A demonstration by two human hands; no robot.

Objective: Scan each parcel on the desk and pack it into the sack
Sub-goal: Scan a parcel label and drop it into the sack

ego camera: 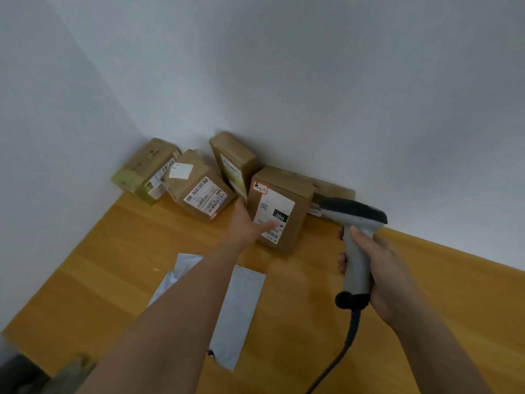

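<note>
Wooden desk [426, 294]; cardboard parcels [279, 209]; seemingly flat grey sack [238, 317]

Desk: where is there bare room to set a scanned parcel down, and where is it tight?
Bare desk lies left of the grey sack, between it and the wall. More lies right of the scanner along the wall. Crowded: the far corner, where the cardboard parcels bunch together, and around the labelled parcel under the left hand.

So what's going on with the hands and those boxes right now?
Right hand holds scanner. Left hand open, touching labelled parcel. Grey sack flat on desk, under the left arm. Nothing in the way.
</note>
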